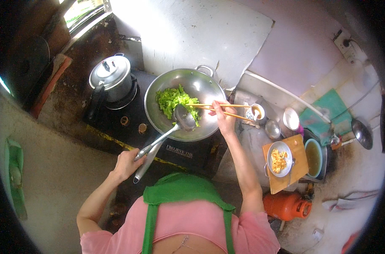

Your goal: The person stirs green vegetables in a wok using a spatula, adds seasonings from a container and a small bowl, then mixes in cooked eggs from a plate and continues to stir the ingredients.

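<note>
Chopped leafy greens lie in a large steel wok on the stove. My left hand grips the handle of a metal ladle, whose bowl rests among the greens. The wok's own long handle runs just beneath the ladle handle. My right hand holds a pair of wooden chopsticks, their tips touching the right side of the greens. Part of the greens is hidden behind the ladle bowl.
A lidded pressure cooker stands on the left burner of the black gas stove. To the right are a cup with a white spoon, metal bowls, and a pan of cooked egg on a cutting board. Below sits an orange gas cylinder.
</note>
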A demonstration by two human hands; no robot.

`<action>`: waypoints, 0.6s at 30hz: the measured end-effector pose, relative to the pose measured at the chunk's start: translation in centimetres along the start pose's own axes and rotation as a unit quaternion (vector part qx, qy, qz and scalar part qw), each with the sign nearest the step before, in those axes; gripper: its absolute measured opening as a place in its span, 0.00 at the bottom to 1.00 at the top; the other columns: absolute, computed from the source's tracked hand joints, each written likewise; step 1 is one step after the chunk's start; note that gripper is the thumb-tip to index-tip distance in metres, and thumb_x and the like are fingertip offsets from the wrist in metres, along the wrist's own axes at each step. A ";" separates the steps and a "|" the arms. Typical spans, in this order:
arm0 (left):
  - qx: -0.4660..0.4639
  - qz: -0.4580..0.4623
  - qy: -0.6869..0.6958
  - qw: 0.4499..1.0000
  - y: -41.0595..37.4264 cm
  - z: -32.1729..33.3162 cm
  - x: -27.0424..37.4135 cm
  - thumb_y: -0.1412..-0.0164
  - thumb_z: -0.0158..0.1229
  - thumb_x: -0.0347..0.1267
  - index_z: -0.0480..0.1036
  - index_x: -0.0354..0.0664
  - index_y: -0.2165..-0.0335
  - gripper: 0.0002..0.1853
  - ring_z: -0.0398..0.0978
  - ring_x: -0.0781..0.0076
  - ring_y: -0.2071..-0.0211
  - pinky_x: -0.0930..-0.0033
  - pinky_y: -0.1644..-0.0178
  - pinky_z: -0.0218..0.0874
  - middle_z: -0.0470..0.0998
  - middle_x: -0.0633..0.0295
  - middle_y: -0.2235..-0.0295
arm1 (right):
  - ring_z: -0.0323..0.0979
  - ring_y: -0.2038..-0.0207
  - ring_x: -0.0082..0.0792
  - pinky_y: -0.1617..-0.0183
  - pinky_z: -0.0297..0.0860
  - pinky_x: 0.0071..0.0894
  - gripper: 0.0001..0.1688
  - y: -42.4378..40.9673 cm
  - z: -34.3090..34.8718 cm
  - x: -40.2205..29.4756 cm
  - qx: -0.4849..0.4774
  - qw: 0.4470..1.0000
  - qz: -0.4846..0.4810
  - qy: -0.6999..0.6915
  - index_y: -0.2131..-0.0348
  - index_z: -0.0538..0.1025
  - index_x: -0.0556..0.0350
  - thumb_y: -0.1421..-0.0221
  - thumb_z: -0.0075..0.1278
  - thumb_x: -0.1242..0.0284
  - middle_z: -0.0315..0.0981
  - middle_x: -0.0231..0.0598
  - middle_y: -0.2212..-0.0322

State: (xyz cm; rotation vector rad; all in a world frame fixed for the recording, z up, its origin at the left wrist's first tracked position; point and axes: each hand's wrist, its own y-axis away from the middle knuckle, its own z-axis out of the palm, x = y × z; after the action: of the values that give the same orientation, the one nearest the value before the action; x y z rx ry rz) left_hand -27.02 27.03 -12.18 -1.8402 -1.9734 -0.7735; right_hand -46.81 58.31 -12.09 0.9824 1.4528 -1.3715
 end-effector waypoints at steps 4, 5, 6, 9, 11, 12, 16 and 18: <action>0.003 -0.015 0.024 1.000 0.0 0.7 -1.3 0.46 0.60 0.35 0.74 0.35 0.68 0.13 0.72 0.65 0.80 0.64 0.71 0.63 0.73 0.50 0.80 | 0.74 0.75 0.25 0.68 0.73 0.25 0.09 3.9 1.5 -3.9 0.017 0.997 -0.075 0.008 0.67 0.75 0.62 0.40 0.48 0.72 0.77 0.38 0.74; 0.000 -0.022 0.045 0.999 -0.1 0.7 -1.2 0.47 0.60 0.35 0.74 0.35 0.68 0.13 0.71 0.67 0.80 0.65 0.71 0.63 0.72 0.51 0.81 | 0.78 0.72 0.29 0.69 0.73 0.26 0.09 5.4 1.4 -4.4 -0.024 0.975 -0.160 0.149 0.66 0.76 0.59 0.42 0.51 0.71 0.77 0.41 0.75; -0.007 -0.024 0.066 0.998 -0.4 0.7 -1.0 0.47 0.60 0.36 0.74 0.35 0.69 0.13 0.70 0.69 0.80 0.65 0.71 0.63 0.72 0.51 0.81 | 0.76 0.71 0.27 0.66 0.72 0.25 0.08 7.0 1.9 -4.5 -0.029 0.955 -0.236 0.176 0.67 0.76 0.60 0.42 0.50 0.73 0.77 0.39 0.74; -0.012 -0.052 0.101 0.993 -0.4 0.4 -0.2 0.47 0.61 0.36 0.74 0.34 0.69 0.14 0.68 0.74 0.80 0.67 0.72 0.63 0.72 0.53 0.81 | 0.74 0.71 0.26 0.65 0.70 0.24 0.07 7.1 1.7 -2.5 -0.039 0.937 -0.226 0.264 0.67 0.75 0.61 0.41 0.49 0.74 0.76 0.36 0.74; -0.014 -0.052 0.102 0.993 -0.3 -0.2 0.8 0.47 0.60 0.37 0.73 0.33 0.72 0.14 0.69 0.71 0.80 0.66 0.72 0.63 0.71 0.51 0.81 | 0.74 0.73 0.25 0.68 0.71 0.24 0.09 6.0 -0.1 1.0 0.007 0.985 -0.053 0.166 0.67 0.75 0.61 0.40 0.49 0.72 0.75 0.36 0.73; -0.011 -0.054 0.106 0.993 -0.4 -0.4 1.1 0.47 0.59 0.37 0.72 0.32 0.73 0.15 0.70 0.69 0.80 0.65 0.72 0.63 0.70 0.49 0.82 | 0.73 0.73 0.24 0.69 0.72 0.24 0.10 5.0 -0.6 0.9 0.028 0.980 -0.100 0.171 0.66 0.75 0.62 0.39 0.48 0.71 0.75 0.37 0.72; 0.038 -0.003 0.107 0.994 -0.8 -0.9 0.9 0.45 0.60 0.37 0.70 0.34 0.71 0.14 0.68 0.74 0.80 0.67 0.73 0.61 0.72 0.56 0.82 | 0.73 0.74 0.23 0.68 0.73 0.22 0.12 3.8 -0.8 -0.7 0.060 0.993 -0.082 0.061 0.63 0.73 0.63 0.37 0.46 0.70 0.74 0.37 0.69; -0.006 -0.045 0.201 0.979 -1.2 -0.5 1.2 0.43 0.58 0.37 0.67 0.37 0.72 0.14 0.65 0.75 0.84 0.70 0.79 0.57 0.69 0.61 0.84 | 0.73 0.74 0.24 0.69 0.73 0.22 0.12 3.9 -0.8 -0.9 0.059 0.995 -0.061 0.043 0.62 0.73 0.63 0.38 0.46 0.71 0.75 0.37 0.70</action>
State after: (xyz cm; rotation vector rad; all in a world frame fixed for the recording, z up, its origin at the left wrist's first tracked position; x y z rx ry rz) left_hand -28.35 27.65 -11.25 -1.4637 -1.7985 -1.0881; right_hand -42.88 59.47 -12.36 1.0535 1.5309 -1.5353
